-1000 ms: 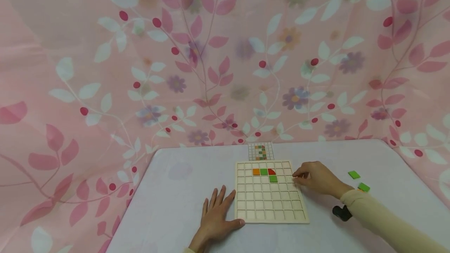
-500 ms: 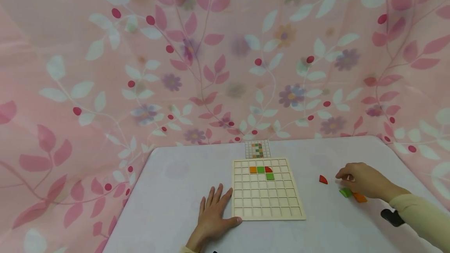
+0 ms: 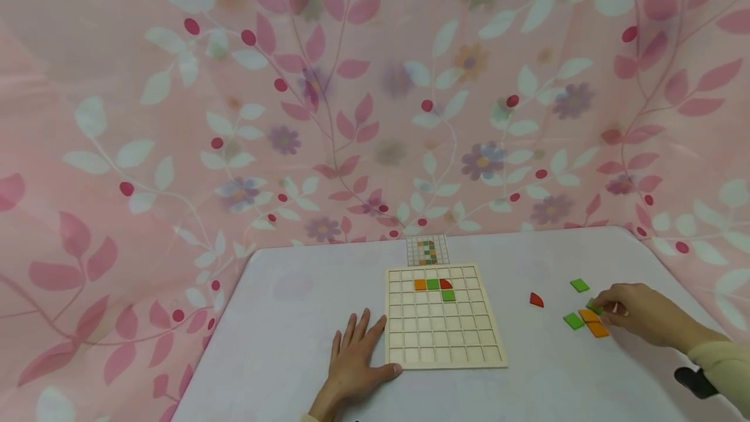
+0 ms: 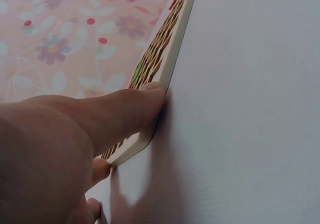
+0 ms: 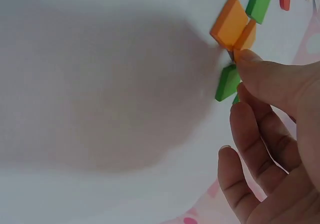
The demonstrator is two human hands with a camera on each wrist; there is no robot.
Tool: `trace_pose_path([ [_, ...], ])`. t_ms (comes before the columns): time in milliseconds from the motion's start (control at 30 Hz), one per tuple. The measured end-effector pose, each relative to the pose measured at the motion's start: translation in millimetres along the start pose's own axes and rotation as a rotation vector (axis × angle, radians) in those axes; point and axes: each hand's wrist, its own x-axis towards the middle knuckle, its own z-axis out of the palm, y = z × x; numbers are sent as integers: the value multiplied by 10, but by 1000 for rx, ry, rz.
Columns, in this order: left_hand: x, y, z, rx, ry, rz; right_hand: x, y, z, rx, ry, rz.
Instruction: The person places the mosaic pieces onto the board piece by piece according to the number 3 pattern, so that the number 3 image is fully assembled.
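A pale wooden grid board (image 3: 436,327) lies mid-table. Set in its cells are an orange square tile (image 3: 420,285), two green square tiles and a red quarter-round tile (image 3: 446,284). My left hand (image 3: 353,363) rests spread at the board's left side, its thumb (image 4: 130,106) pressing the near edge by the corner. To the right of the board, my right hand (image 3: 644,314) reaches into several loose tiles. Its thumb and forefinger pinch a green tile (image 5: 228,82) beside two orange tiles (image 5: 230,24). The fingertips partly hide these tiles.
Behind the board lies a pattern card (image 3: 427,251) showing coloured squares on a grid. A loose red quarter-round tile (image 3: 536,300) lies between the board and the loose green tiles (image 3: 573,321). A pink floral cloth (image 3: 351,96) hangs behind the white table.
My right hand has moved from beside the board's right edge to the loose tiles on the right, baring the loose red tile. The left hand stays at the board; the head view has shifted slightly.
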Motion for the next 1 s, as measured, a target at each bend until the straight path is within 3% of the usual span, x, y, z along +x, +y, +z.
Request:
trace_pose_path([
  [267,7,-46,34,1,13,-1,11,-57,125,7,45,31],
  [500,-20,-16,13,-1,4,-9,35,-69,209,21,28,79],
  [700,-10,-3,-2,8,-12,-23,28,-33,248,33,30,66],
  [1000,-10,13,-15,32,-1,15,25,32,237,79,12,80],
])
